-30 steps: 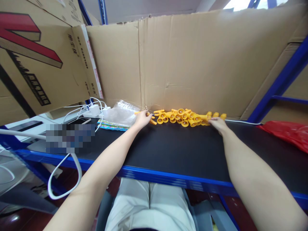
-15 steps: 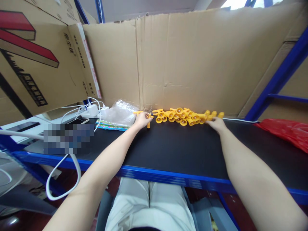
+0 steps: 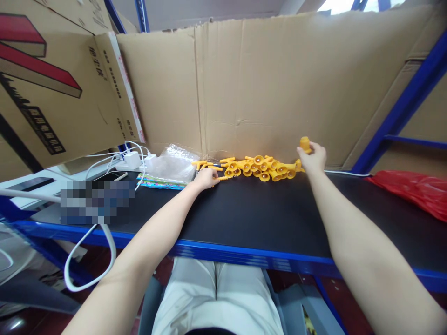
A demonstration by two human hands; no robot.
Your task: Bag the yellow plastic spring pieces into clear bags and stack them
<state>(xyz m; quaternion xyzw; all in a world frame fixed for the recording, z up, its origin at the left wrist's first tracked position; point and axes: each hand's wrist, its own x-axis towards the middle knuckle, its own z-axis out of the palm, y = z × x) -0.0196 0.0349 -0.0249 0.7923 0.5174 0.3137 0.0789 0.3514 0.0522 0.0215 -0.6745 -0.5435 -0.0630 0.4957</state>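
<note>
My left hand (image 3: 206, 179) is low over the black shelf top, its fingers pinched on a thin yellow stick-like part (image 3: 222, 177) that points right. Just behind it lie several yellow stick parts (image 3: 200, 164). A pile of yellow trumpet-shaped plastic parts (image 3: 264, 176) spreads to the right, many with the wide mouth facing me. Above the pile's right end, my right hand (image 3: 315, 156) is raised and closed around a yellow plastic cup-shaped part (image 3: 305, 143). The lower portion of that part is hidden by my fingers.
A clear plastic bag (image 3: 176, 165) lies on colourful packaging (image 3: 162, 181) at the left, beside white chargers (image 3: 132, 159) and cables. A red plastic bag (image 3: 408, 188) lies at the right. Cardboard (image 3: 279, 83) walls the back; a blue beam (image 3: 251, 256) edges the shelf.
My right hand has risen from the pile's right end with a yellow cup-shaped part. My left hand has come slightly down and nearer, and the yellow stick in it shows now.
</note>
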